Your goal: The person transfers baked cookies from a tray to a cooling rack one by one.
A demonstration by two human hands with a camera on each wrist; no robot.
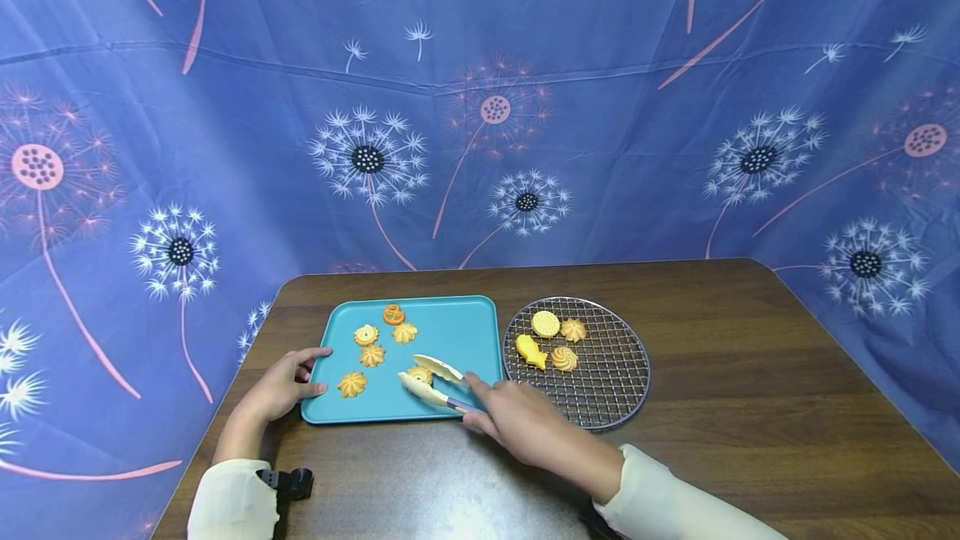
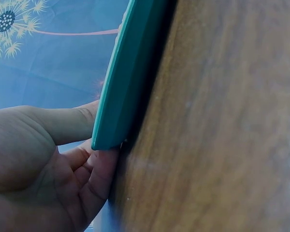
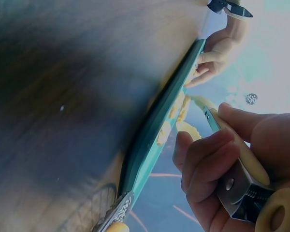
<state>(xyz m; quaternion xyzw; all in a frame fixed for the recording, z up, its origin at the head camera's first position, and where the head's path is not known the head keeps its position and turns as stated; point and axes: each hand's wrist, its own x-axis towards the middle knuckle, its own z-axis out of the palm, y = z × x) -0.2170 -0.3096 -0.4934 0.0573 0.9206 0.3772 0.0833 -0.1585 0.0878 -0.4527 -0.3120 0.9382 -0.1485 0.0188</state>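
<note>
A brown wood-grain table with rounded back corners stands before a blue cloth, creased and printed with white and pink dandelions, which spreads behind it and along both sides; a pale patch of light shines on the wood near the front edge. On the left part of the table lies a turquoise tray, its left edge pinched between the thumb and fingers of the left hand. The right hand has its fingers wrapped around cream-tipped tongs, whose spread tips stand on either side of a cookie on the tray; whether they touch it cannot be told. Five more pieces, one an orange pretzel shape, lie farther left on the tray. Just right of it, a round wire rack bears four pieces, including a yellow fish
</note>
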